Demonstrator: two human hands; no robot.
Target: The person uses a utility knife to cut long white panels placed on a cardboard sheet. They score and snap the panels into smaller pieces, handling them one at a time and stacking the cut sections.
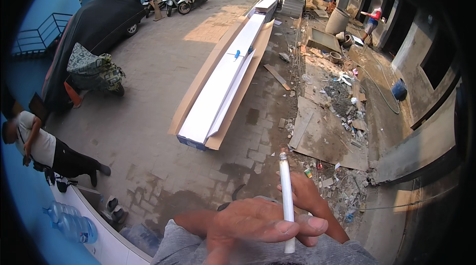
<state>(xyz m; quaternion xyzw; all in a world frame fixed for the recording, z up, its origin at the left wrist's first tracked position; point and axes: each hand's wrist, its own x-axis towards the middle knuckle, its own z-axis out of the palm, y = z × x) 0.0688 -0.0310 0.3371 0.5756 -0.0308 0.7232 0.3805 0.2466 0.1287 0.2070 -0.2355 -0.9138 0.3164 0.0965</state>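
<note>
Between the fingers of my left hand [263, 219] is a white cigarette [286, 190], its burnt tip pointing up and away from me. The left hand reaches across from the left, close in front of my grey shirt [183, 245]. Behind the cigarette and farther off, my right hand [306, 193] shows in part, with its forearm coming from the lower right. Its visible fingers are curled; the left hand and cigarette cover the rest, so what it holds, if anything, is hidden.
A long open carton [194, 138] holding white panels lies across the paved yard. Rubble [347, 111] and boards spread to the right. At left stand a person [42, 141], a covered car [99, 22], a covered motorbike [96, 72] and water bottles [74, 225] on a ledge. Another person [372, 20] is far right.
</note>
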